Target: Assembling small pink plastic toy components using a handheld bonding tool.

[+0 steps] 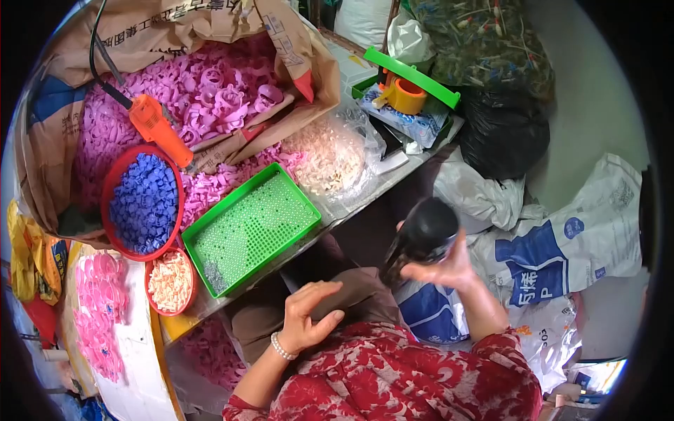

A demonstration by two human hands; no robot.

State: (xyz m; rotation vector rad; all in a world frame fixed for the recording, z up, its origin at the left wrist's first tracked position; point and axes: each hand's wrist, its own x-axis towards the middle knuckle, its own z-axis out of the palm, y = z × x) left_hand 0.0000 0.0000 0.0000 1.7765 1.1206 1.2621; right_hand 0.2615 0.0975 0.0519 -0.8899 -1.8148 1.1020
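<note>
My right hand (453, 265) is wrapped round a dark drinking bottle (430, 223) with a black top, held tilted to the right of my lap. My left hand (310, 313), a beaded bracelet at its wrist, hovers above my lap with fingers apart and nothing in it. Ahead of it on the bench lies a green tray (256, 235) with a perforated bed, many of its holes filled with small pale pieces. A red bowl (180, 168) of blue plastic parts and a smaller red bowl (195, 281) of cream-coloured pieces stand left of the tray.
A big brown paper sack (319, 59) of pink plastic parts fills the far left, an orange-handled tool (156, 130) hanging before it. A clear bag (337, 158) of pale pieces lies behind the tray. Farther right sit a green box (421, 81) with tape, a black bag (502, 130) and white sacks (590, 231).
</note>
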